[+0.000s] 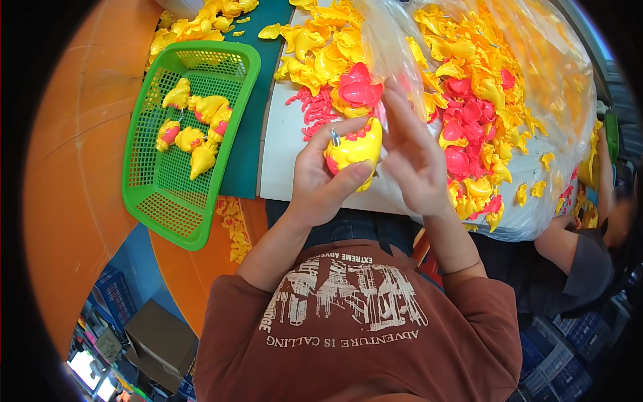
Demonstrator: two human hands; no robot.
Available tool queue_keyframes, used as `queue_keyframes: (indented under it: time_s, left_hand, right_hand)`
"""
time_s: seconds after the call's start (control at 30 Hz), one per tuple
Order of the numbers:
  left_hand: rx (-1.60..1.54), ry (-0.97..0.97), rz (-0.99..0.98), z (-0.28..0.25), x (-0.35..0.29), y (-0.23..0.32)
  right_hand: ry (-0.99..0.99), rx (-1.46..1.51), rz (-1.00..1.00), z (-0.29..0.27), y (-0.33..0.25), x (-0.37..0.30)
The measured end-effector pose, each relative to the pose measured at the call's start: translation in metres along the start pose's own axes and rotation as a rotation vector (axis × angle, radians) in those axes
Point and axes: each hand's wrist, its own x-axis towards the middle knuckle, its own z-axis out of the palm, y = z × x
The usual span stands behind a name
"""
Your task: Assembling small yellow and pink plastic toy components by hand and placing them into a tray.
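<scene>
My left hand (316,175) grips a glossy yellow plastic toy figure (365,146) with red patches, its thumb lying across the lower part. A small silver metal piece (335,138) sticks out at the figure's left side. Close on the figure's right is my right hand (416,164), open, with its fingers stretched upward and nothing visible in it. Whether its fingertips touch the figure, I cannot tell. Just beyond my hands, a red rounded piece (359,87) rests on the yellow parts.
Yellow shell parts (328,43) and thin red pieces (315,114) are heaped on the white tabletop (278,151). Clear plastic sheeting (556,87) covers more parts at right, beside red cups (462,127). Several yellow figures lie in a green basket (171,214) at left. Another person's arm (559,244) is at right.
</scene>
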Motion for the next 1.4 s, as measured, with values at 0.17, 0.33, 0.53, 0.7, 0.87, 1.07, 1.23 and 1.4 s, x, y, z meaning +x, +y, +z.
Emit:
queue_keyframes:
  time_s: [0.17,0.33,0.53,0.7,0.87,1.07,1.23,1.4]
  left_hand:
    - [0.323,-0.113,0.175,-0.016,0.001,-0.008]
    - [-0.003,-0.018,0.194,-0.001,-0.005,-0.015]
    - [0.062,0.091,0.222,0.004,-0.003,-0.015]
    - [0.412,0.122,0.409,-0.002,-0.001,-0.026]
    - [0.712,0.255,0.663,0.003,0.003,-0.042]
    - [0.826,0.316,0.697,0.002,0.001,-0.037]
    - [0.247,0.293,0.485,0.013,-0.003,-0.029]
    - [-0.053,0.388,0.315,0.006,0.004,-0.027]
  right_hand:
    - [0.065,0.344,0.238,-0.002,0.004,0.000]
    - [0.089,0.323,0.206,-0.004,0.004,0.003]
    - [0.228,0.316,0.174,0.015,0.006,0.010]
    - [0.229,0.068,0.161,0.019,-0.001,0.011]
    - [0.302,-0.521,0.062,0.033,-0.004,0.007]
    - [0.262,-0.355,0.047,0.030,-0.002,0.011]
    - [0.181,0.334,0.181,0.009,0.015,0.013]
    - [0.398,0.200,0.257,0.029,0.019,0.024]
